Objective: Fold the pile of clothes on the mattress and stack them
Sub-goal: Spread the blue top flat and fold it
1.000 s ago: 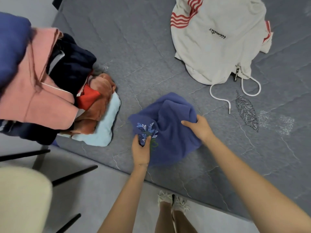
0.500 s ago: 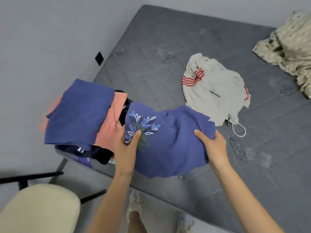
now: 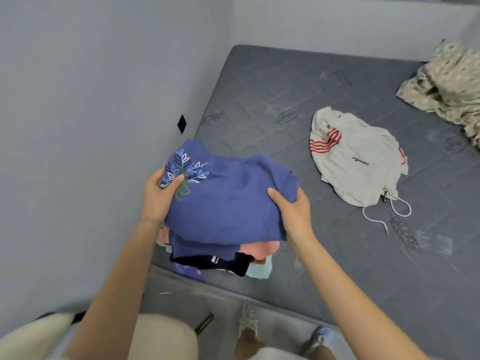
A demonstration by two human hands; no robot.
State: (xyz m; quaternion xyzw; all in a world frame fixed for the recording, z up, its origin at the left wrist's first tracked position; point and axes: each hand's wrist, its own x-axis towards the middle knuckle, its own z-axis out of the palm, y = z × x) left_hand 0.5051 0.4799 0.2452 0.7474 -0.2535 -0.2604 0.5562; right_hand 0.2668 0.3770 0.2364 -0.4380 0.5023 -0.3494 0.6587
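Cream upholstery of a chair seat point(image 3: 166, 339) is seen nearest, at the bottom edge. Just beyond it, the folded blue garment point(image 3: 228, 201) is gripped at both ends. The left hand point(image 3: 158, 193) is closed on the end bearing the embroidered leaf sprig, thumb on top, and the right hand point(image 3: 293, 211) is clamped on the opposite edge. A second ago this piece was being gathered from the mattress point(image 3: 259, 100). Now it is carried over the stack point(image 3: 233, 258) at the mattress's near corner and is held on or just above it; which cannot be told. One more item is thus judged almost stacked. Further off, the white drawstring garment point(image 3: 355, 162) with red stripes is left unfolded, and its small dark script is too fine to be read. Farthest, a crumpled patterned cloth point(image 3: 446, 79) is seen.
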